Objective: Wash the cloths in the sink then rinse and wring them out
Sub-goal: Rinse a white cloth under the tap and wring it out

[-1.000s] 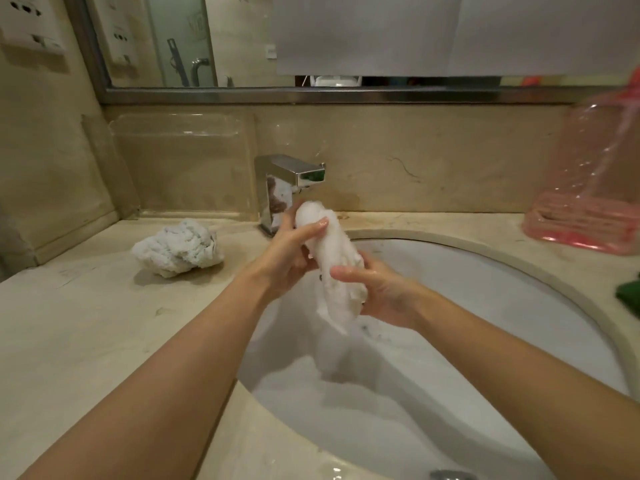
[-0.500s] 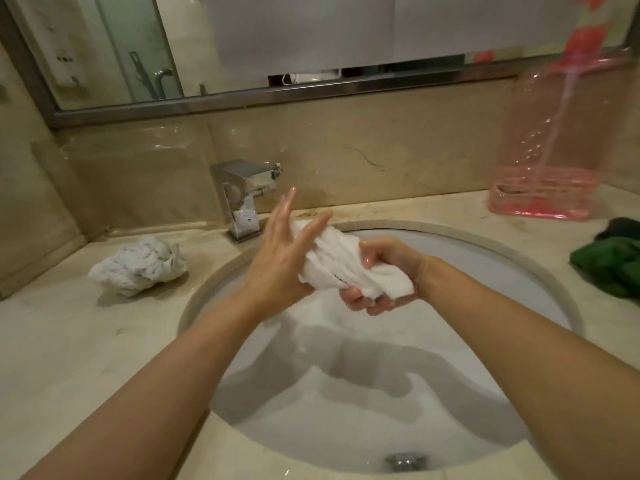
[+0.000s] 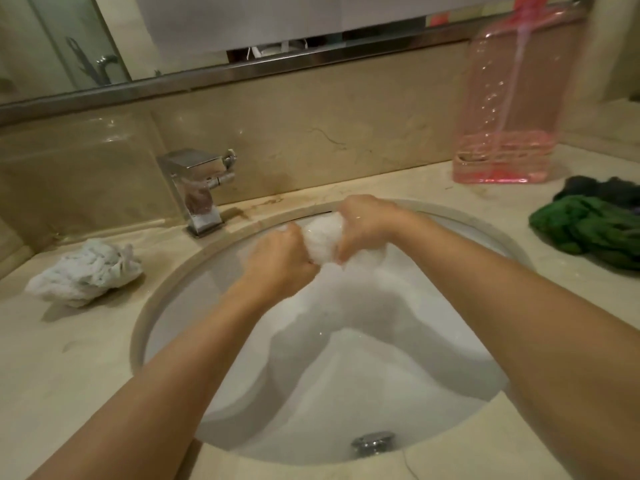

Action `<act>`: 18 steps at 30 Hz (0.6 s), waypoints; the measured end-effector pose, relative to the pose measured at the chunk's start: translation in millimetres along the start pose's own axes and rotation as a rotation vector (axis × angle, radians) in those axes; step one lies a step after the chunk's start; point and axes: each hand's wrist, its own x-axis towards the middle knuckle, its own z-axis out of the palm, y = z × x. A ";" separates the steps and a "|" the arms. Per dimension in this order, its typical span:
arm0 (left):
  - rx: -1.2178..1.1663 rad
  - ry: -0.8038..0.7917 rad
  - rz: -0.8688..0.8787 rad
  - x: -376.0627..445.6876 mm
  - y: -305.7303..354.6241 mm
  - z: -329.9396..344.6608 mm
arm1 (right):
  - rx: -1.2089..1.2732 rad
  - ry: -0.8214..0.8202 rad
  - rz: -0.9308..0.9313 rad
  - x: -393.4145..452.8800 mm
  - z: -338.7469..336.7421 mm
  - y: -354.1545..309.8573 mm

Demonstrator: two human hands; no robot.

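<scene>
Both hands now clench the white cloth (image 3: 323,242) above the far part of the sink (image 3: 173,292), near 12 o'clock. The left hand (image 3: 278,263), flat-fingered half a second ago, has curled around the cloth's left end; the right hand (image 3: 363,223) grips the right end, so the cloth is bunched into a short wad between the fists. A second white cloth (image 3: 85,273) lies on the worktop (image 3: 69,358) at 9 o'clock, and green cloths (image 3: 588,226) at 3 o'clock. The tap (image 3: 199,188) stands at 11 o'clock.
</scene>
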 end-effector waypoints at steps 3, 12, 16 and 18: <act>-0.172 -0.123 -0.105 3.4 -7.8 5.1 | -0.284 0.192 -0.162 0.3 15.8 -8.3; -0.593 -0.254 -0.108 4.0 -24.8 -7.3 | -0.361 0.730 -0.629 15.4 45.9 4.9; -0.592 -0.223 -0.066 4.6 -25.6 -6.0 | -0.345 0.787 -0.651 17.6 42.8 8.1; -0.556 -0.153 -0.040 4.0 -26.6 -1.3 | -0.316 0.622 -0.513 12.4 36.0 3.2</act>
